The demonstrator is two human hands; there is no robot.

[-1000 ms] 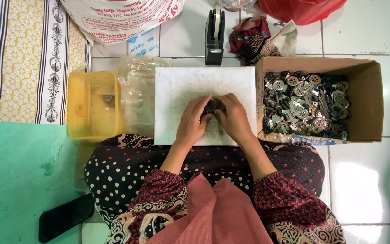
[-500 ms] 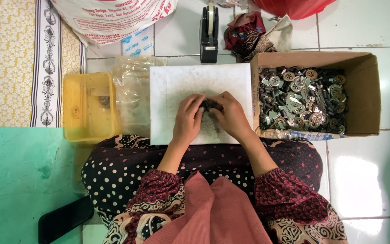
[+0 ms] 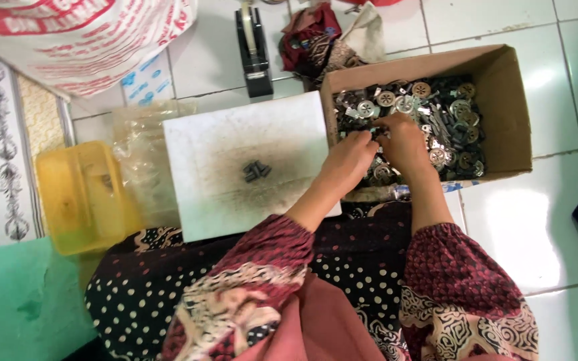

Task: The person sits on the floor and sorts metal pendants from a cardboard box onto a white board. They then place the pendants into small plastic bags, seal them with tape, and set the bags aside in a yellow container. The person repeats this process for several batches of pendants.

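Both of my hands reach into a cardboard box [image 3: 503,80] full of small metal parts [image 3: 429,100], discs and clips. My left hand [image 3: 349,160] rests at the box's left wall, fingers curled over the parts. My right hand [image 3: 406,140] is beside it among the parts, fingers bent down; what either hand grips is hidden. On the white board [image 3: 235,147] in front of me lies a small dark metal piece [image 3: 256,171] in a sooty smudge, apart from both hands.
A yellow plastic tub [image 3: 81,197] stands left of the board, with clear plastic bags [image 3: 138,154] between them. A black tape dispenser [image 3: 252,40] and crumpled cloth [image 3: 316,37] lie behind. A printed sack [image 3: 81,40] is at the far left, a green mat [image 3: 15,301] near left.
Both hands left the middle of the white board and moved right into the cardboard box. The small dark piece they were working stays on the board.
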